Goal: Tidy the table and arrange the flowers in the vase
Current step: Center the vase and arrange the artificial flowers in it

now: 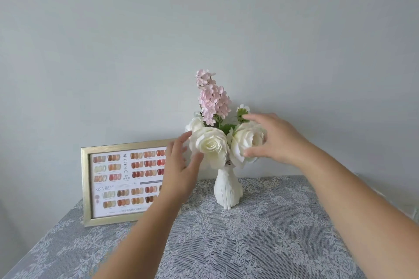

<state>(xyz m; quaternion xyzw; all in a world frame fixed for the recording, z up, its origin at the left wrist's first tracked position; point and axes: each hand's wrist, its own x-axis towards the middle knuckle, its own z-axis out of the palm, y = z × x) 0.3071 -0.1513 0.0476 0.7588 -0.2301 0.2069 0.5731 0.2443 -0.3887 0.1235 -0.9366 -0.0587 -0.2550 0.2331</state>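
Note:
A white vase [227,189] stands upright near the back of the table. It holds three cream roses: one in front [210,144], one to the right [248,140], one behind on the left [194,123]. A tall pink blossom spike [213,97] rises above them, with a small green and white sprig [242,111] at the right. My left hand [181,163] is open, fingertips touching the left side of the front rose. My right hand [269,137] cups the right rose, thumb below and fingers over its top.
A gold-framed colour chart [123,183] leans against the wall to the left of the vase, partly hidden by my left hand. The table wears a grey lace cloth [260,238]. A plain pale wall is close behind.

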